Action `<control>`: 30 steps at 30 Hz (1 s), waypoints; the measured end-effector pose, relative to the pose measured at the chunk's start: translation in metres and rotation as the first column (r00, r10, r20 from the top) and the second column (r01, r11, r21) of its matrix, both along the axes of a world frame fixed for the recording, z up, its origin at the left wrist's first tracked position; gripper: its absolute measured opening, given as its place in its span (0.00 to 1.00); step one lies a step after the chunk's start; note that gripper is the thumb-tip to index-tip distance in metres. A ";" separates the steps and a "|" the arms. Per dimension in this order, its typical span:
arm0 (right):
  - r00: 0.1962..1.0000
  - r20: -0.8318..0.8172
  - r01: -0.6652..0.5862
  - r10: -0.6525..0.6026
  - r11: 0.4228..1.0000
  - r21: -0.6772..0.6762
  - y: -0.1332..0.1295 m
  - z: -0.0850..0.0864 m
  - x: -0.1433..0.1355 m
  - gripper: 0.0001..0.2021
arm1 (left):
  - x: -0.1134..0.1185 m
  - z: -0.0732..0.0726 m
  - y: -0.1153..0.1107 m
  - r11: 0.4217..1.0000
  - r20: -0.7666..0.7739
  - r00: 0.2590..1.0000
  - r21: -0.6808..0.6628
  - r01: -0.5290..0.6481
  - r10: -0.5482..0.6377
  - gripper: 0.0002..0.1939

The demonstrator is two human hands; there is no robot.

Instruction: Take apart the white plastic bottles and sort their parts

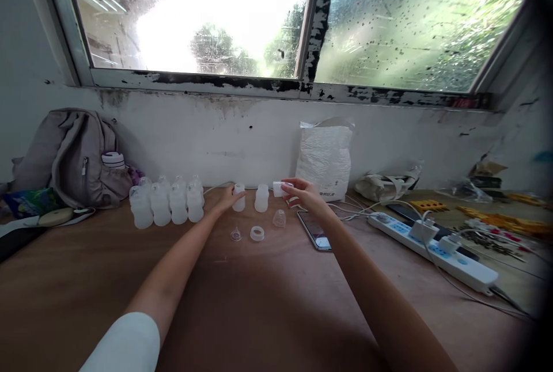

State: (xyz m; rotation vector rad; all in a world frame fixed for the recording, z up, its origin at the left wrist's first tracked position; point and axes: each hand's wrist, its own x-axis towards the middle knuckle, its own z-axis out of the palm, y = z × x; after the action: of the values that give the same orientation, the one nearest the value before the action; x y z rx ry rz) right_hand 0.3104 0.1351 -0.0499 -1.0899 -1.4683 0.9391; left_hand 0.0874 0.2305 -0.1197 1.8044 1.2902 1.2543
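Observation:
My left hand [226,198] is closed around the side of a translucent white baby bottle [239,201], which stands upright and uncapped on the table. My right hand [301,190] grips another translucent baby bottle [277,189], tipped on its side and lifted off the tabletop. Between them a third bottle [261,199] stands upright, without a cap. In front lie a clear bottle nipple [235,235], a white screw ring [257,234] and a clear dome cap [279,219].
Several capped bottles [162,205] stand in rows on the left, before a grey backpack [82,153]. A phone [311,231] lies under my right forearm. A white plastic bag [325,159] leans on the wall. A power strip [436,251] with cables crosses the right side.

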 end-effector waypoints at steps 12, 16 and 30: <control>0.999 -0.032 -0.014 0.013 0.999 -0.029 -0.002 0.006 0.003 0.15 | 0.020 -0.029 0.007 0.992 0.108 0.989 -0.064 0.111 -0.104 0.22; 0.998 -0.031 -0.057 0.057 0.998 -0.011 -0.006 0.009 0.002 0.15 | 0.026 -0.032 0.007 0.991 0.100 0.988 -0.056 0.125 -0.119 0.24; 0.975 -0.101 -0.205 0.199 0.977 -0.058 -0.003 -0.012 -0.022 0.15 | -0.004 0.011 -0.053 0.969 0.026 0.999 0.246 -0.034 0.029 0.18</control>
State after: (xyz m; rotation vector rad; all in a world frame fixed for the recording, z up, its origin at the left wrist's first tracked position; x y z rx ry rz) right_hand 0.2887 0.1323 -0.0622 -0.9429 -1.4973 1.1755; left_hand 0.0833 0.1772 -0.1089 1.9396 1.1977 1.5046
